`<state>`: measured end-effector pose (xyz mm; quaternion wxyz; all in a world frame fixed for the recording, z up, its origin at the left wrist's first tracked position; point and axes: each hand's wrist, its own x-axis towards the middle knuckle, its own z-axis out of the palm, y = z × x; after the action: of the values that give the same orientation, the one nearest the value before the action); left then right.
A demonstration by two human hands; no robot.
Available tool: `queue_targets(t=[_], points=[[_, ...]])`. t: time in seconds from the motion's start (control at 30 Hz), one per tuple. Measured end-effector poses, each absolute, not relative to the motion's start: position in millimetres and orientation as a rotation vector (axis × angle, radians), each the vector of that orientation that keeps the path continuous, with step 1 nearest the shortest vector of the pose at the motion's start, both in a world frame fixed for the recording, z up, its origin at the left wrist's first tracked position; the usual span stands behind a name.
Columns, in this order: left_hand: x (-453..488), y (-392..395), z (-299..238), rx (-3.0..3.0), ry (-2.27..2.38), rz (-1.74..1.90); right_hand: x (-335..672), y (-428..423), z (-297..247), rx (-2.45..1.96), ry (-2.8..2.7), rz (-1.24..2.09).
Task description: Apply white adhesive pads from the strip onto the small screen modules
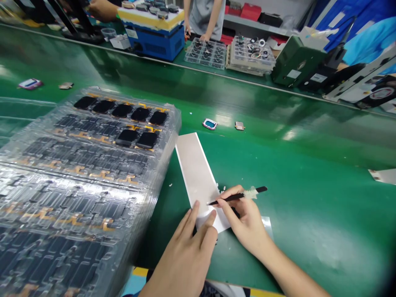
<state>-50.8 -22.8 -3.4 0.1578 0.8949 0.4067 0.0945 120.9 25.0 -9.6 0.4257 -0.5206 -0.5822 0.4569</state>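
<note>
At the near edge of the green bench, head view: work on the pale strip looked under way, not finished. Strip lay flat, slanting away, its far corner just beside the stack of clear trays.

Left hand – fingers apart, two fingertips pressed on the strip's near end. Right hand – fingers narrow, pinching a slim black tool, tip at the strip's surface. Couldn't tell whether the tip had caught anything.

Progress, my read: near end was whiter, white scraps sat alongside, so some was probably done; the long beige face looked whole, so most was left. Seven black panels stood out in the top tray; a purple-rimmed part and a small square part lay beyond the strip. Overall count: couldn't tell.
</note>
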Motion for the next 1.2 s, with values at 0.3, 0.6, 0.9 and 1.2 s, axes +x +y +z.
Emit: queue_targets(t=[0.3, 0.6, 0.9, 1.2], points=[[-47, -18, 2, 2.43, 1.229, 0.34, 131, 26, 6, -1.261, -1.13, 1.212], [-32, -1, 19, 1.356, 1.215, 0.782, 139, -12, 21, -1.125, -0.954, 0.772], [-10, -2, 22, 0.891, 0.876, 0.928, 121, -24, 3, -1.06, -0.931, 0.84], [-9, -4, 12, 0.906, 0.889, 0.925, 123, -23, 3, -1.062, -0.921, 0.864]])
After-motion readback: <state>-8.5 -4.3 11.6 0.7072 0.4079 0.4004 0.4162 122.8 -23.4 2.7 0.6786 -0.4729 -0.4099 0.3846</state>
